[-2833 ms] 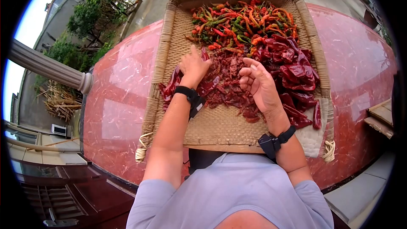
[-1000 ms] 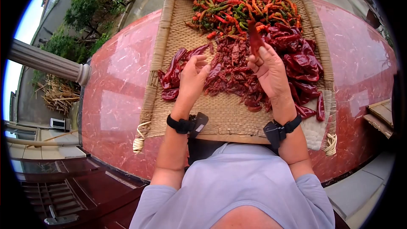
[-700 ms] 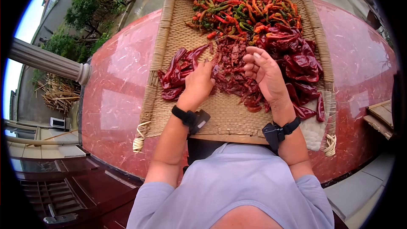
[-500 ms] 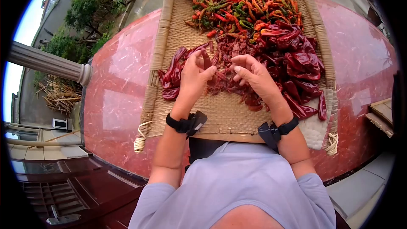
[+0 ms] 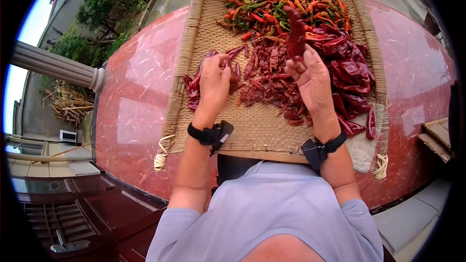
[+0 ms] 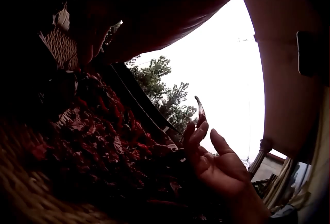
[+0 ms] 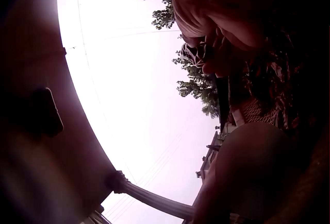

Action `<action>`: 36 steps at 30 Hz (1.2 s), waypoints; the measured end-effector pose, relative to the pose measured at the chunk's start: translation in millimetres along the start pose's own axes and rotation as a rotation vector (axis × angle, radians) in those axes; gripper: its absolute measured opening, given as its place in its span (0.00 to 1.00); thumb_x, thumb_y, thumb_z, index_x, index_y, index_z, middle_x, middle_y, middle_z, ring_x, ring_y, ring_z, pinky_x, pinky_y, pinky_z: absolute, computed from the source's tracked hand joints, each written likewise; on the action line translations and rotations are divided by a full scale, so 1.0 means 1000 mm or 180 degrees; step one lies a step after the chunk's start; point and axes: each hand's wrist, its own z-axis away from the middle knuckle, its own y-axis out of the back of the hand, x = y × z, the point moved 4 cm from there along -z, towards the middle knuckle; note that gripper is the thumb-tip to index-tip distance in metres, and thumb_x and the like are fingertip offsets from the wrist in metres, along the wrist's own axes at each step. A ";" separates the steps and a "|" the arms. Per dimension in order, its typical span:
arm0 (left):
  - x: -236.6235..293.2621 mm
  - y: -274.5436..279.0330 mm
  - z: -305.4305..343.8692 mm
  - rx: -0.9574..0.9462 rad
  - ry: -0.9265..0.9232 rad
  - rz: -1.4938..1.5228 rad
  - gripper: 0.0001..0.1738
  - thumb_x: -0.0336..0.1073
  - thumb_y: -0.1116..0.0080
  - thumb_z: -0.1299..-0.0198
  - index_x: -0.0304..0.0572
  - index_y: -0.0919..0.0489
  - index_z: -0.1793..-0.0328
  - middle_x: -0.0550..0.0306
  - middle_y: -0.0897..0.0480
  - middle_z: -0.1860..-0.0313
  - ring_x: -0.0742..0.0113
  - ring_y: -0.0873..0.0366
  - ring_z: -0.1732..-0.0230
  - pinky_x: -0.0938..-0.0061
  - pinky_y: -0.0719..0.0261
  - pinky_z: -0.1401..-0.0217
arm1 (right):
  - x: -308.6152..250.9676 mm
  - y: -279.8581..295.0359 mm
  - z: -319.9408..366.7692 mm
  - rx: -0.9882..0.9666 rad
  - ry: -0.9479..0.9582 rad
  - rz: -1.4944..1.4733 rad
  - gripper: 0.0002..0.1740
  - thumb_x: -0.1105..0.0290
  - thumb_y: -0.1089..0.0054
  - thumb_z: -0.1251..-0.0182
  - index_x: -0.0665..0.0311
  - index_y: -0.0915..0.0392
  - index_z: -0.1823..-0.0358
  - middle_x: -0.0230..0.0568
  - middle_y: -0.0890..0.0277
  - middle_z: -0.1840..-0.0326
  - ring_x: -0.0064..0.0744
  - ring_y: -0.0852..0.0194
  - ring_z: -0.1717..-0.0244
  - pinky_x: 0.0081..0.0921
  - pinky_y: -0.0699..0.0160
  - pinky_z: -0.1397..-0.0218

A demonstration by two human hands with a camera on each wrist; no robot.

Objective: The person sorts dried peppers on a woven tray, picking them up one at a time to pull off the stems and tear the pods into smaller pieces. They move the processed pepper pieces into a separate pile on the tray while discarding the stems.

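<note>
My right hand (image 5: 314, 80) holds up a dark red dried chili pepper (image 5: 296, 34), pinched at its lower end with the long body pointing away from me. In the left wrist view that same chili pepper (image 6: 200, 110) stands above the fingertips against the sky. My left hand (image 5: 215, 82) is bent over the small left pile of dark red peppers (image 5: 194, 87), hiding part of it. Red pieces show beside its thumb, but I cannot tell whether the fingers hold any. Between the hands lie shrivelled red chilies (image 5: 272, 90) on the woven tray (image 5: 233, 136).
Orange, red and green chilies (image 5: 286, 7) cover the tray's far end. Large glossy dark red peppers (image 5: 352, 70) are heaped along its right side. Around the tray is a polished red floor (image 5: 133, 92), with a grey column (image 5: 58, 65) at the left.
Half a second ago my left hand held up a chili pepper and my right hand was beside it. Now the right hand is farther right holding a chili pepper, and the left is over the left pile.
</note>
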 end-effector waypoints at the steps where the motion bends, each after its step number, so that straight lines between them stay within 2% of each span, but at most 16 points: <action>1: -0.004 -0.001 -0.004 -0.0070 -0.0188 -0.0218 0.18 0.26 0.45 0.37 0.37 0.25 0.40 0.47 0.24 0.50 0.56 0.22 0.57 0.66 0.21 0.53 | -0.009 0.001 -0.003 -0.0043 0.0127 -0.0208 0.22 0.59 0.49 0.22 0.66 0.32 0.36 0.42 0.23 0.45 0.30 0.19 0.51 0.29 0.16 0.45; 3: -0.006 -0.007 -0.003 -0.0180 -0.0513 -0.0674 0.17 0.23 0.47 0.41 0.40 0.21 0.45 0.45 0.23 0.52 0.44 0.23 0.53 0.57 0.22 0.49 | -0.011 0.007 -0.003 -0.0026 -0.0111 -0.0271 0.23 0.58 0.52 0.21 0.65 0.34 0.34 0.42 0.23 0.44 0.30 0.20 0.50 0.28 0.17 0.46; 6: -0.001 -0.013 -0.004 -0.0359 -0.0646 -0.1382 0.19 0.22 0.47 0.43 0.40 0.21 0.45 0.46 0.23 0.51 0.47 0.23 0.50 0.58 0.21 0.49 | -0.002 0.003 0.005 -0.0105 -0.0387 0.0747 0.22 0.59 0.50 0.22 0.64 0.32 0.34 0.39 0.21 0.46 0.25 0.20 0.54 0.23 0.19 0.50; 7: 0.000 -0.013 -0.008 -0.0606 -0.0536 -0.1643 0.22 0.25 0.41 0.47 0.42 0.21 0.43 0.48 0.24 0.46 0.50 0.24 0.45 0.60 0.23 0.44 | 0.002 -0.001 0.008 -0.0089 -0.0517 0.1076 0.21 0.61 0.48 0.23 0.63 0.30 0.36 0.37 0.20 0.49 0.22 0.20 0.57 0.22 0.21 0.52; 11: 0.002 -0.004 0.001 -0.1050 -0.0267 -0.1966 0.23 0.28 0.36 0.50 0.50 0.19 0.45 0.52 0.24 0.48 0.49 0.29 0.40 0.57 0.24 0.43 | 0.016 -0.004 0.011 -0.0269 -0.0780 0.1555 0.15 0.64 0.47 0.24 0.62 0.25 0.41 0.32 0.19 0.54 0.18 0.20 0.60 0.19 0.20 0.55; 20: 0.030 0.007 0.016 -0.0414 -0.0188 -0.0364 0.20 0.29 0.28 0.54 0.41 0.22 0.54 0.49 0.25 0.58 0.52 0.24 0.55 0.62 0.22 0.52 | 0.033 -0.006 0.013 -0.0622 -0.0909 0.1817 0.18 0.62 0.46 0.24 0.63 0.30 0.39 0.37 0.22 0.50 0.20 0.24 0.59 0.20 0.23 0.54; 21: 0.041 0.004 0.021 -0.0370 -0.0459 -0.0252 0.20 0.29 0.27 0.55 0.40 0.22 0.54 0.49 0.26 0.59 0.53 0.23 0.58 0.66 0.22 0.56 | 0.035 -0.010 0.015 -0.0674 -0.1010 0.1791 0.20 0.61 0.46 0.24 0.64 0.31 0.39 0.38 0.23 0.50 0.21 0.24 0.58 0.20 0.23 0.55; 22: 0.050 -0.003 0.026 -0.0353 -0.0498 -0.0105 0.19 0.28 0.26 0.53 0.41 0.21 0.55 0.57 0.29 0.61 0.69 0.29 0.67 0.75 0.25 0.62 | 0.037 -0.013 0.017 -0.0731 -0.1108 0.1763 0.21 0.61 0.45 0.24 0.64 0.32 0.38 0.38 0.23 0.49 0.22 0.24 0.58 0.21 0.23 0.55; 24: 0.058 -0.020 0.032 -0.0455 -0.0340 0.0358 0.19 0.27 0.27 0.54 0.41 0.21 0.55 0.57 0.29 0.60 0.69 0.28 0.64 0.74 0.24 0.61 | 0.042 -0.013 0.017 -0.0861 -0.1235 0.1552 0.23 0.62 0.43 0.26 0.65 0.34 0.36 0.40 0.23 0.49 0.24 0.23 0.56 0.20 0.22 0.55; 26: 0.060 -0.029 0.036 -0.0397 -0.0502 0.0311 0.20 0.27 0.28 0.52 0.40 0.23 0.53 0.57 0.28 0.59 0.69 0.27 0.62 0.73 0.23 0.59 | 0.046 -0.010 0.015 -0.0891 -0.1188 0.1466 0.23 0.64 0.41 0.26 0.66 0.33 0.37 0.39 0.23 0.48 0.24 0.23 0.55 0.20 0.22 0.54; 27: 0.055 -0.034 0.036 -0.0636 -0.0497 0.0483 0.28 0.26 0.29 0.50 0.41 0.26 0.42 0.55 0.27 0.56 0.67 0.26 0.58 0.73 0.22 0.56 | 0.045 -0.008 0.015 -0.0709 -0.1114 0.1443 0.22 0.66 0.39 0.28 0.66 0.32 0.38 0.38 0.23 0.49 0.24 0.22 0.55 0.21 0.21 0.52; 30: 0.055 -0.018 0.028 -0.0844 -0.0115 0.0745 0.37 0.27 0.29 0.50 0.42 0.32 0.32 0.53 0.27 0.53 0.65 0.26 0.56 0.72 0.22 0.54 | 0.026 -0.007 0.010 -0.0223 -0.1034 0.1222 0.23 0.67 0.38 0.29 0.67 0.32 0.38 0.37 0.22 0.49 0.23 0.22 0.54 0.22 0.19 0.51; 31: 0.047 -0.009 0.020 -0.0780 -0.0261 -0.0055 0.43 0.30 0.29 0.50 0.44 0.37 0.27 0.50 0.26 0.49 0.58 0.26 0.52 0.67 0.23 0.48 | 0.019 -0.005 0.007 -0.0188 -0.0884 0.0862 0.24 0.68 0.37 0.30 0.68 0.32 0.37 0.36 0.22 0.49 0.23 0.21 0.54 0.24 0.18 0.49; 32: 0.043 -0.001 0.010 -0.0766 -0.0391 -0.0871 0.39 0.35 0.28 0.49 0.45 0.33 0.30 0.48 0.25 0.46 0.51 0.28 0.47 0.62 0.27 0.42 | 0.010 -0.005 0.003 -0.0235 -0.0689 0.0287 0.25 0.68 0.37 0.30 0.68 0.33 0.35 0.38 0.22 0.47 0.26 0.20 0.53 0.24 0.17 0.47; 34: 0.019 0.007 -0.014 -0.0713 -0.0309 -0.1649 0.34 0.41 0.29 0.47 0.46 0.28 0.33 0.44 0.24 0.45 0.46 0.30 0.41 0.57 0.31 0.38 | -0.012 -0.012 0.002 0.0035 -0.0103 -0.0470 0.26 0.65 0.40 0.27 0.67 0.35 0.33 0.40 0.22 0.46 0.27 0.20 0.54 0.26 0.17 0.46; 36: 0.003 0.008 -0.030 -0.0651 -0.0106 -0.2203 0.32 0.44 0.30 0.46 0.46 0.25 0.35 0.44 0.23 0.44 0.45 0.30 0.40 0.55 0.31 0.38 | -0.017 -0.009 0.003 0.0024 -0.0275 -0.0628 0.26 0.63 0.42 0.26 0.66 0.36 0.33 0.41 0.22 0.46 0.27 0.20 0.54 0.25 0.18 0.46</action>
